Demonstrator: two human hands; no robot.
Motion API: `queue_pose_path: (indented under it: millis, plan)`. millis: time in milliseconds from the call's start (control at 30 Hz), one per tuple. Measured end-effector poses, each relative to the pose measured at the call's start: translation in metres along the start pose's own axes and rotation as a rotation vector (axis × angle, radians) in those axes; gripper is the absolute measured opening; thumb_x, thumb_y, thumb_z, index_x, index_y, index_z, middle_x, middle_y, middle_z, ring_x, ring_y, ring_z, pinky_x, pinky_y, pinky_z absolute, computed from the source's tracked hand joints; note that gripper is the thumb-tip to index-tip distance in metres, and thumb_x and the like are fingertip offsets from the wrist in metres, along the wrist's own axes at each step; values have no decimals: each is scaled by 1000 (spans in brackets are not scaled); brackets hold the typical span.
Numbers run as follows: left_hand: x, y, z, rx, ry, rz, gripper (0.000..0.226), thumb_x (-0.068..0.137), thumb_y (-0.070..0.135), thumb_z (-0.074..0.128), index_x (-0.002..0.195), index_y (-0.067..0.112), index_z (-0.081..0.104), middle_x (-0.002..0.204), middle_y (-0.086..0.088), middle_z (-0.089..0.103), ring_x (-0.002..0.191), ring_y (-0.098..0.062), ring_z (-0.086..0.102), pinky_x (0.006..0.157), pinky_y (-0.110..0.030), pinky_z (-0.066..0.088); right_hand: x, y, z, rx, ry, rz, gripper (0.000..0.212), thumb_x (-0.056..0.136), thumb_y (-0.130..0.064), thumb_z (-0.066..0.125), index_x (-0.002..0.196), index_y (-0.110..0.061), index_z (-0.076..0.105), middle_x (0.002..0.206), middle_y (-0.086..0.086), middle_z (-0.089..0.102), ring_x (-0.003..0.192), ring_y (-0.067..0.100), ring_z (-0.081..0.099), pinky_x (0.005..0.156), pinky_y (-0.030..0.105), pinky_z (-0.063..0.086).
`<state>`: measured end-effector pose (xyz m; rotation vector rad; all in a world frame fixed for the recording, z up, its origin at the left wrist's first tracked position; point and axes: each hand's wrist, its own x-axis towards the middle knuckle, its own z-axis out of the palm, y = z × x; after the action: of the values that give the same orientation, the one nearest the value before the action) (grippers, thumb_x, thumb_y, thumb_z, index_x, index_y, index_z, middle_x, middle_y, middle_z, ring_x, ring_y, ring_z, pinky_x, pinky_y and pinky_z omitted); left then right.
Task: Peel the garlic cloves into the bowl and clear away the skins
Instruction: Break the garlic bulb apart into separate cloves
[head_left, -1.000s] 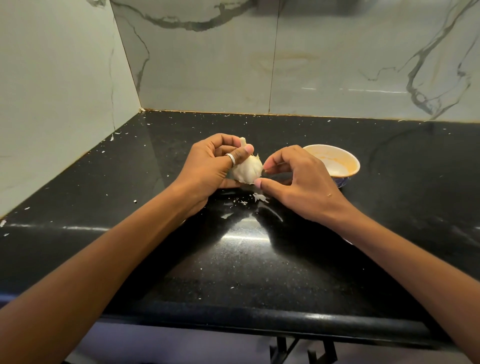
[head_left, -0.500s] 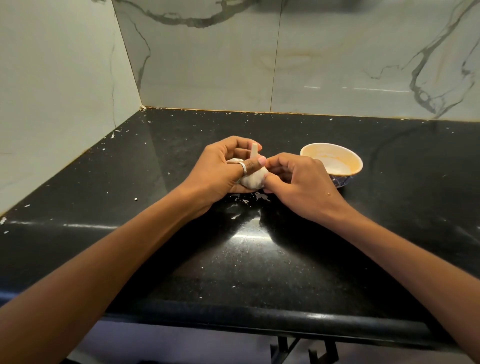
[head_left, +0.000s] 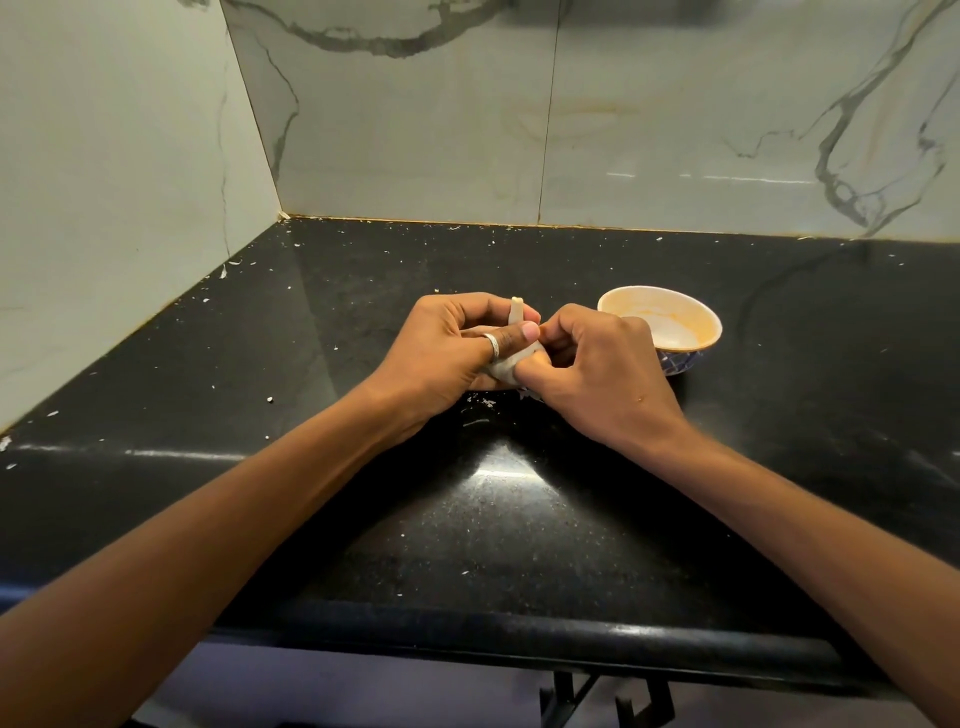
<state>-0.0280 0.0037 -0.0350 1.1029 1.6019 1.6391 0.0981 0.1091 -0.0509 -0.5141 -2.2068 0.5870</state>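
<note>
A white garlic bulb (head_left: 505, 367) with its stem pointing up is held just above the black counter, mostly hidden between both hands. My left hand (head_left: 451, 349), with a ring on the thumb, grips the bulb from the left. From the right, my right hand (head_left: 597, 373) pinches the bulb with curled fingers and thumb. A small bowl (head_left: 696, 336), orange-cream inside and blue-patterned outside, stands on the counter just right of my right hand. Small bits of garlic skin (head_left: 485, 402) lie on the counter under the hands.
The black stone counter (head_left: 498, 519) sits in a corner of marble-look walls, at left and behind. White flecks of skin are scattered along the back and left edges. The counter's rounded front edge (head_left: 519, 639) runs near my arms.
My right hand has moved in from the right and closed its fingers on the bulb. Both hands now cover most of the garlic, which showed more clearly a second ago.
</note>
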Motion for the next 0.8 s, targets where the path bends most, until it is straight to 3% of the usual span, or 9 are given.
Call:
queue_pose_path:
  millis: [333,433,633,800]
  plan:
    - [-1,-1,7,-69,42,-1,20,90,7,72,108,-1,71,87,-13,77,75,-20,74,68,-34,63,3,0,-3,0,19,91,14,85,-24,72,76,-14,75,62,-7,66,60,13,60,60,26,46]
    - [-2,-2,8,-87,39,1,17,91,5,71,107,0,71,87,-13,76,83,-30,76,74,-41,64,8,7,-7,42,34,153,17,85,-17,68,69,-15,71,61,-4,66,63,17,64,66,40,54]
    - [1,-1,5,-133,82,-14,19,93,3,67,111,-2,70,93,-15,76,83,-26,75,71,-35,63,6,3,-4,107,-41,138,18,94,-19,63,83,-18,78,72,-6,73,72,15,68,73,41,56]
    - [5,-2,1,-118,94,1,21,95,6,65,115,-1,69,106,-20,74,98,-32,73,83,-43,62,9,7,-3,198,-75,145,13,96,-20,67,94,-21,80,82,-9,77,81,13,73,80,44,60]
